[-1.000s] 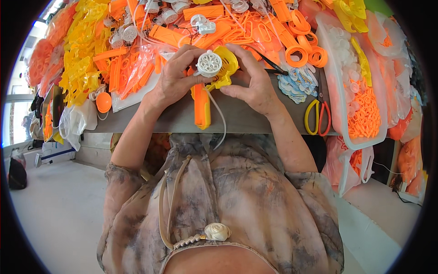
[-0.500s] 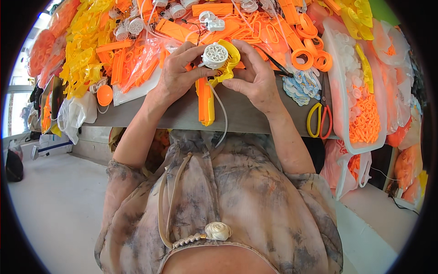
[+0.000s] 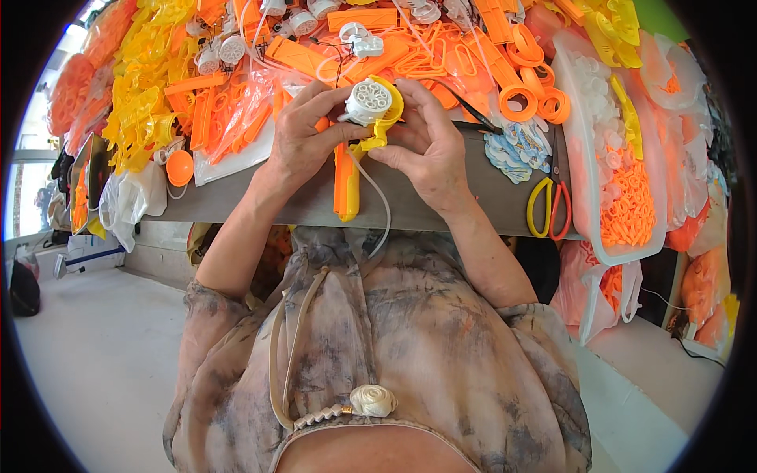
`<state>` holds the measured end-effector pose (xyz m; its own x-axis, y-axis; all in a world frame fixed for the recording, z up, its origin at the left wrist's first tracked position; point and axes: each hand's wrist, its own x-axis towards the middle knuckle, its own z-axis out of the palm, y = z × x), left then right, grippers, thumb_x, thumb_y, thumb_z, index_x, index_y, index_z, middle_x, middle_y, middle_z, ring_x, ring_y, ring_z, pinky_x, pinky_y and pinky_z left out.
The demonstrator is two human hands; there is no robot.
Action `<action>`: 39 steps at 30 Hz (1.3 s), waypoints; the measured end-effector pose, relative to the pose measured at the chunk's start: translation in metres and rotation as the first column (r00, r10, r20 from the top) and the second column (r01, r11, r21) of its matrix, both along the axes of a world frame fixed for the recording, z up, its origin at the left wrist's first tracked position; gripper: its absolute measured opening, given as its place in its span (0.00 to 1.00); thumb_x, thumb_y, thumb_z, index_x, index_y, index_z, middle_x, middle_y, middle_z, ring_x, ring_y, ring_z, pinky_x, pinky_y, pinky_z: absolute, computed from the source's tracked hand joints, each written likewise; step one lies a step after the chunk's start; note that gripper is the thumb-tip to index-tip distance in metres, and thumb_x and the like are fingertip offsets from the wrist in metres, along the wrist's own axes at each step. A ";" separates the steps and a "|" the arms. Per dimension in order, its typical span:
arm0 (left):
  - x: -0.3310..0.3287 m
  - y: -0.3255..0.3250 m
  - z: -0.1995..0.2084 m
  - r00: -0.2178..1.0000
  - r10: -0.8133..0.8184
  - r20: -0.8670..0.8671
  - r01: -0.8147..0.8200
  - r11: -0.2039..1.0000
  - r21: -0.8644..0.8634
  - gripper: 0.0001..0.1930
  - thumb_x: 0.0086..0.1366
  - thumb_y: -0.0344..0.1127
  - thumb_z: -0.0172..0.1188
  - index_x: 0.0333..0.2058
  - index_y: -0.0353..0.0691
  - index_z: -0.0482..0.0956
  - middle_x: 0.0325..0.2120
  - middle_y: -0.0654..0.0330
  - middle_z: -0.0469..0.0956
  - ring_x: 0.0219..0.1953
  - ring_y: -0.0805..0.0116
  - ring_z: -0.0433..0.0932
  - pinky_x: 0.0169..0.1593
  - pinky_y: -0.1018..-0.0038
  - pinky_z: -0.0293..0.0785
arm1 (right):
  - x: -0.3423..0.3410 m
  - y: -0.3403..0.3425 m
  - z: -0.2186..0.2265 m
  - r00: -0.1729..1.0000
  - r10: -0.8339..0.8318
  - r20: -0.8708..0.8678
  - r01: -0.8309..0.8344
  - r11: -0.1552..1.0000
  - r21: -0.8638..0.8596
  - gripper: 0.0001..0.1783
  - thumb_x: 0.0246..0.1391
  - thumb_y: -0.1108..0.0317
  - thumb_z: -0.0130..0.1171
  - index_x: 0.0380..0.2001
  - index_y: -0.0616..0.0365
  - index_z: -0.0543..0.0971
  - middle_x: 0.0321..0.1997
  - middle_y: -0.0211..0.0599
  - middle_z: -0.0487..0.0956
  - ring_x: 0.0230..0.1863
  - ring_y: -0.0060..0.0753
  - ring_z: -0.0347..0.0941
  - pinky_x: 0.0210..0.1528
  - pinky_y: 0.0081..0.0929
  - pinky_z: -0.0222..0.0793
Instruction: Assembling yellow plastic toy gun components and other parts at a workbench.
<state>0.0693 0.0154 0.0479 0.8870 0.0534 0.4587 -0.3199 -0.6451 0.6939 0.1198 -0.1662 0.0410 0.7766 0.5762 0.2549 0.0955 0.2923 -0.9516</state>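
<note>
Both hands hold a half-assembled toy bubble gun above the near edge of the table. My left hand is closed on its left side, thumb and fingers at the white round nozzle with holes in its face. On the other side, my right hand grips the yellow shell that curves round the nozzle. An orange and yellow handle hangs down below. From it a thin clear tube loops toward my lap. My fingers hide part of the join between nozzle and shell.
Orange parts and yellow shells heap across the back. To the right lie blue printed cards, a soldering-iron-like black tool, scissors and a clear bin of small orange pieces. An orange cup sits left.
The bubble gun has tilted slightly in my hands, its handle swinging a little left. My right hand has shifted slightly left and down along the yellow shell. Both hands keep their hold.
</note>
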 end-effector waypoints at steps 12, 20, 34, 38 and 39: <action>-0.003 -0.014 0.013 0.999 -0.042 0.000 0.042 0.985 0.168 0.23 0.46 0.27 0.67 0.45 0.36 0.77 0.28 0.56 0.70 0.30 0.63 0.72 0.34 0.71 0.70 | -0.009 -0.007 -0.005 0.995 -0.068 0.073 0.071 0.997 -0.035 0.39 0.40 0.86 0.62 0.57 0.62 0.61 0.57 0.43 0.68 0.58 0.35 0.66 0.56 0.32 0.69; 0.022 -0.052 0.000 0.985 -0.163 0.049 0.119 0.864 0.488 0.20 0.46 0.30 0.64 0.40 0.38 0.73 0.27 0.55 0.67 0.33 0.57 0.72 0.35 0.65 0.71 | 0.010 -0.051 -0.038 0.992 -0.096 0.088 0.122 0.919 -0.375 0.43 0.37 0.80 0.66 0.60 0.55 0.61 0.54 0.41 0.70 0.55 0.34 0.68 0.55 0.34 0.66; -0.087 -0.040 0.011 0.932 -0.251 -0.262 0.206 0.961 -0.185 0.15 0.51 0.31 0.67 0.38 0.33 0.77 0.31 0.52 0.76 0.33 0.56 0.77 0.37 0.68 0.73 | -0.062 -0.121 -0.023 0.737 -0.329 0.590 0.604 0.712 -0.358 0.18 0.48 0.80 0.60 0.45 0.63 0.74 0.35 0.39 0.77 0.32 0.25 0.73 0.35 0.18 0.69; -0.122 -0.054 -0.032 0.789 -0.333 -0.516 0.277 0.943 -0.184 0.13 0.59 0.33 0.61 0.40 0.31 0.77 0.30 0.52 0.78 0.34 0.58 0.79 0.39 0.70 0.74 | -0.056 -0.178 -0.016 0.508 -0.281 0.814 0.850 0.317 -0.421 0.12 0.52 0.76 0.56 0.41 0.64 0.74 0.38 0.43 0.75 0.35 0.36 0.73 0.38 0.30 0.68; -0.123 -0.058 -0.043 0.789 -0.339 -0.513 0.282 0.941 -0.189 0.13 0.59 0.33 0.61 0.40 0.31 0.77 0.30 0.52 0.78 0.34 0.58 0.79 0.39 0.70 0.74 | -0.049 -0.188 -0.017 0.489 -0.214 0.845 0.866 0.231 -0.443 0.13 0.53 0.76 0.55 0.43 0.64 0.73 0.40 0.46 0.74 0.39 0.41 0.72 0.41 0.33 0.67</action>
<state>-0.0534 -0.0424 0.0046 0.9652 -0.2486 -0.0807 -0.0549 -0.4949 0.8672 0.0706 -0.3539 0.0241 0.8534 0.2092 0.4774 0.3959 -0.8559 -0.3327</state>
